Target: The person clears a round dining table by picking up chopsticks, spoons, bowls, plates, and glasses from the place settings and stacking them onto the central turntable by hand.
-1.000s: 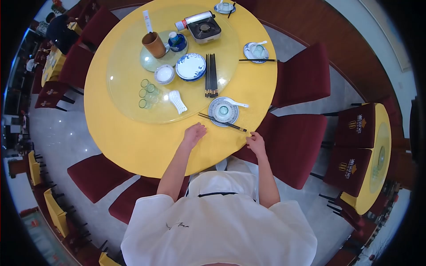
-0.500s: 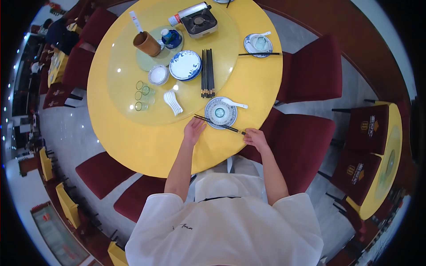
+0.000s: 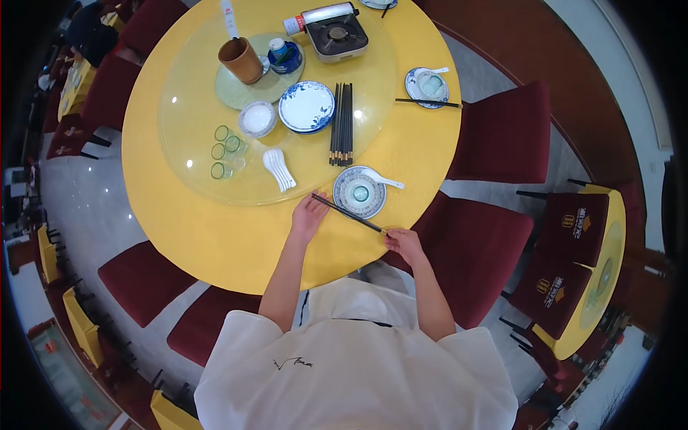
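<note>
A pair of black chopsticks (image 3: pixel 350 213) lies slantwise just before the patterned place setting, held by its two ends. My left hand (image 3: pixel 309 217) has its fingers at the far, left end, while my right hand (image 3: pixel 405 245) pinches the end with the gold band. Right behind them, the blue-and-white plate (image 3: pixel 342 203) carries a bowl with a small greenish glass (image 3: pixel 360 194) in it. A white spoon (image 3: pixel 385 179) rests across the bowl's right rim. On the turntable near my left hand lie stacked white spoons (image 3: pixel 278 170).
The glass turntable (image 3: pixel 188 174) bears several green-rimmed glasses (image 3: pixel 221 152), small bowls (image 3: pixel 257 119), stacked plates (image 3: pixel 307 106), a row of chopsticks (image 3: pixel 342 125), a wooden cup (image 3: pixel 241 61) and a portable stove (image 3: pixel 337 36). Another place setting (image 3: pixel 428 86) is at the right. Red chairs (image 3: pixel 462 244) surround the table.
The chopsticks have come off the plate's near side toward me and to the left, with both hands moving along. The whole view has shifted slightly.
</note>
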`<action>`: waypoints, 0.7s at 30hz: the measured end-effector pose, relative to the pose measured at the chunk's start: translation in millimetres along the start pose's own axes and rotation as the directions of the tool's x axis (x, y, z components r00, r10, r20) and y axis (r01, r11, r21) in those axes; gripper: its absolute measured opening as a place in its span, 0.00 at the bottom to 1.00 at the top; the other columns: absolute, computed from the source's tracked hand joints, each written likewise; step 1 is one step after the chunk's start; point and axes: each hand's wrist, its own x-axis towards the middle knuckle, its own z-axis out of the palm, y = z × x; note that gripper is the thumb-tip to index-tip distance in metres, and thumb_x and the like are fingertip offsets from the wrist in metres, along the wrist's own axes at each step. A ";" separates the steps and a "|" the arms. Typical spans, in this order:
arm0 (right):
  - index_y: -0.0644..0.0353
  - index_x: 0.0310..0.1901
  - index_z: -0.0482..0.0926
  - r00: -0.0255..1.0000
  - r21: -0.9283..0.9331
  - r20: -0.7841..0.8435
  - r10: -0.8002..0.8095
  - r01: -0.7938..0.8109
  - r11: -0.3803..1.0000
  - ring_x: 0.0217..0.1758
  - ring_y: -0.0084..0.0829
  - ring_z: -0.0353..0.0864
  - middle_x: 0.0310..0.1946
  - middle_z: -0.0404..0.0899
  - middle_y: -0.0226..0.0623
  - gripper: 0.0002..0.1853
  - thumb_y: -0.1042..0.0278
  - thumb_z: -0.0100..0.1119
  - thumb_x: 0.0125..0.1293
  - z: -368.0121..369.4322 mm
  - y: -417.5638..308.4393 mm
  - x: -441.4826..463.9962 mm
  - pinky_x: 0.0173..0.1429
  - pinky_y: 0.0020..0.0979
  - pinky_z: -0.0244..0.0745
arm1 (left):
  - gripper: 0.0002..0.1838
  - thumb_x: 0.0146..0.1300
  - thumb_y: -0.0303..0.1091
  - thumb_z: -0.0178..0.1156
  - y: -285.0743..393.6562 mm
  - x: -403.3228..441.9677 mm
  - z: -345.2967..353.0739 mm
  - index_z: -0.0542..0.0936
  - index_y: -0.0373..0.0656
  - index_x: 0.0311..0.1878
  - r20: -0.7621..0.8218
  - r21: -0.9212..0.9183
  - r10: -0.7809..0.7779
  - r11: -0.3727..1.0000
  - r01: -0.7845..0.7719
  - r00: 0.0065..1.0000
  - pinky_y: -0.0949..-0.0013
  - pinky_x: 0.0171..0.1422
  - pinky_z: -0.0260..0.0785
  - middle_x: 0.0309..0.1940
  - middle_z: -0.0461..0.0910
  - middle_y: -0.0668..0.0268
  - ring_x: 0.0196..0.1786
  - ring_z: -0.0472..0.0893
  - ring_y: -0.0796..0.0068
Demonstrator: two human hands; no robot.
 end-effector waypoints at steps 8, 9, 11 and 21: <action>0.69 0.50 0.78 0.942 -0.377 0.321 0.098 0.033 0.926 0.34 0.23 0.82 0.38 0.83 0.36 0.15 0.67 0.60 0.67 52.7 -0.8 -42.6 0.38 0.23 0.79 | 0.22 0.73 0.40 0.46 31.3 -54.5 15.5 0.66 0.37 0.63 0.011 0.057 0.017 0.998 -0.018 1.000 0.59 0.65 0.68 0.56 0.75 0.51 0.59 0.76 0.58; 0.69 0.50 0.78 0.928 -0.388 0.356 0.108 0.042 0.921 0.34 0.23 0.82 0.38 0.83 0.36 0.15 0.67 0.59 0.67 63.1 -5.2 -47.1 0.38 0.23 0.78 | 0.21 0.73 0.40 0.46 35.4 -59.9 22.6 0.66 0.37 0.63 0.028 0.071 0.012 0.997 -0.014 1.000 0.59 0.64 0.69 0.55 0.75 0.51 0.58 0.77 0.58; 0.69 0.50 0.77 0.898 -0.408 0.421 0.126 0.064 0.911 0.35 0.23 0.82 0.39 0.83 0.36 0.14 0.68 0.59 0.68 83.5 -16.9 -53.3 0.38 0.23 0.78 | 0.21 0.74 0.39 0.46 41.2 -67.0 37.0 0.67 0.37 0.62 0.069 0.158 0.011 0.987 -0.022 0.998 0.60 0.63 0.70 0.53 0.77 0.52 0.56 0.78 0.60; 0.66 0.45 0.78 0.938 0.023 0.320 -0.134 0.134 0.991 0.38 0.25 0.82 0.39 0.82 0.36 0.07 0.73 0.55 0.70 138.6 -92.2 -30.0 0.43 0.25 0.78 | 0.15 0.71 0.38 0.53 30.1 -30.2 102.0 0.76 0.37 0.51 0.274 0.641 0.002 0.746 -0.184 0.962 0.74 0.43 0.73 0.38 0.83 0.64 0.39 0.80 0.79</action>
